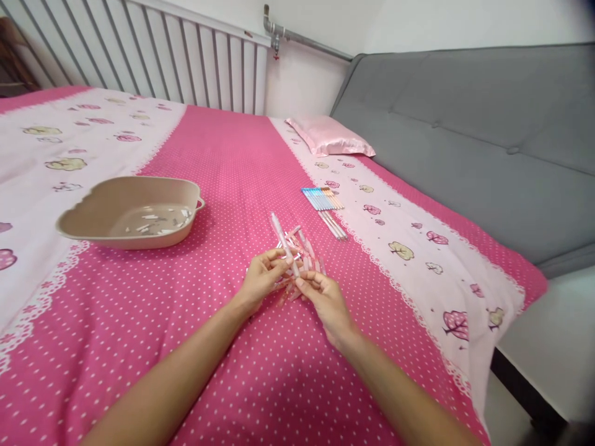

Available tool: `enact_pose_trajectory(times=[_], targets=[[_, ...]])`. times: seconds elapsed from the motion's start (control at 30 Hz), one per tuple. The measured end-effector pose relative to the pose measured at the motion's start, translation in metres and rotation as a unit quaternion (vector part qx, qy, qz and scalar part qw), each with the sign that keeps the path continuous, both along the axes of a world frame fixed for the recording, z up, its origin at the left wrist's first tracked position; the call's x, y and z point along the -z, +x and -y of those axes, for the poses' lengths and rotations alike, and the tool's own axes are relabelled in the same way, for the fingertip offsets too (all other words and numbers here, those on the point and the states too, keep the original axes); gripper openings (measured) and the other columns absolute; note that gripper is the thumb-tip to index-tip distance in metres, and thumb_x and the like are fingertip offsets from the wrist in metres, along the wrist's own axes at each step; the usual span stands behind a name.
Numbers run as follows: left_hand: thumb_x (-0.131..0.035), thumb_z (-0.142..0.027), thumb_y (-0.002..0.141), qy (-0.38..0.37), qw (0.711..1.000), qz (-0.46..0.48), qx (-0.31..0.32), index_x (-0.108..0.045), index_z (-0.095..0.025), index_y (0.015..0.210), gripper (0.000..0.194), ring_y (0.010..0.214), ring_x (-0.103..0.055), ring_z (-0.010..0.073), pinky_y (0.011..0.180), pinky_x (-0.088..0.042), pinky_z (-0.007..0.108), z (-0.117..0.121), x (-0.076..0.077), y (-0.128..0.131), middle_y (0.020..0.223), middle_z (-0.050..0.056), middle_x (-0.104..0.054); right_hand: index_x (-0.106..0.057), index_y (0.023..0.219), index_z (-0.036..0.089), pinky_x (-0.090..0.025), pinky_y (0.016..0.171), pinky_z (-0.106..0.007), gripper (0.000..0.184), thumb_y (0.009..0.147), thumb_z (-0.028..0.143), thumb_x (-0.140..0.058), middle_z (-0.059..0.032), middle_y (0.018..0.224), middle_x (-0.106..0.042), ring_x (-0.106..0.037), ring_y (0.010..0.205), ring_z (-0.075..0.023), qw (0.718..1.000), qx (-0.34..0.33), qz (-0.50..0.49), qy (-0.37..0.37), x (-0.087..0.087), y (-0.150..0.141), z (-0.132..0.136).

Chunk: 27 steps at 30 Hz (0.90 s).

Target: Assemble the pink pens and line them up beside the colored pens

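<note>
My left hand (263, 277) and my right hand (325, 299) meet over the pink dotted bedspread (223, 186). Both pinch one slim pink pen (283, 240) that points up and away from me. Beneath them lies a loose heap of several similar pink pens (307, 253). A neat row of blue and orange pens (323, 198) lies farther back to the right, with a few pale pens (333, 225) just below it.
A beige plastic basin (134, 210) holding clear scraps sits to the left on the bed. A pink pillow (328, 136) lies at the far end. A grey sofa (465, 142) borders the bed's right side, a white radiator (162, 56) its head.
</note>
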<state>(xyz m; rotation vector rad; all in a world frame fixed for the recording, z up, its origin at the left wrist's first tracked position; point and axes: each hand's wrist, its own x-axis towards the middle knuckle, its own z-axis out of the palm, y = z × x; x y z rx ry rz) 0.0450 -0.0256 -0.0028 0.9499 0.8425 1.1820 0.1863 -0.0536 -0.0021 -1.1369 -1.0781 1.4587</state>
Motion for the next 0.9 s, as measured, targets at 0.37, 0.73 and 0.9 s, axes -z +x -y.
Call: enact_pose_trajectory(times=[0.37,0.73,0.9], targets=[[-0.077,-0.041,0.064,-0.008,1.000,-0.011,-0.020,-0.062,-0.014,0.089,0.040,0.060,-0.065,0.0129,0.057,-0.050,0.022,0.000,-0.003,0.000,0.071,0.003,-0.070,-0.069,0.081,0.015,-0.049,0.073,-0.032,0.023,0.072,0.035,-0.070,-0.0049,0.076,-0.070,-0.065,0.070,-0.0172,0.994,0.051,0.085,0.052,0.000,0.002,0.001],[-0.071,-0.046,0.069,0.061,0.983,-0.138,-0.105,-0.060,-0.013,0.109,0.053,0.092,-0.067,0.0232,0.078,-0.053,0.032,-0.006,0.003,-0.008,0.099,0.013,-0.070,-0.073,0.083,0.013,-0.047,0.077,-0.031,0.030,0.069,0.040,-0.070,-0.0074,0.086,-0.072,-0.064,0.081,-0.0196,0.979,0.164,0.109,0.060,-0.004,0.020,-0.021],[-0.070,-0.049,0.068,0.073,0.956,-0.209,-0.192,-0.063,-0.012,0.098,0.048,0.089,-0.066,0.0237,0.081,-0.051,0.035,-0.014,0.007,-0.019,0.095,0.012,-0.071,-0.073,0.088,0.012,-0.047,0.081,-0.030,0.037,0.067,0.043,-0.069,-0.0082,0.093,-0.073,-0.065,0.087,-0.0207,0.949,0.258,0.160,0.088,0.001,0.047,-0.054]])
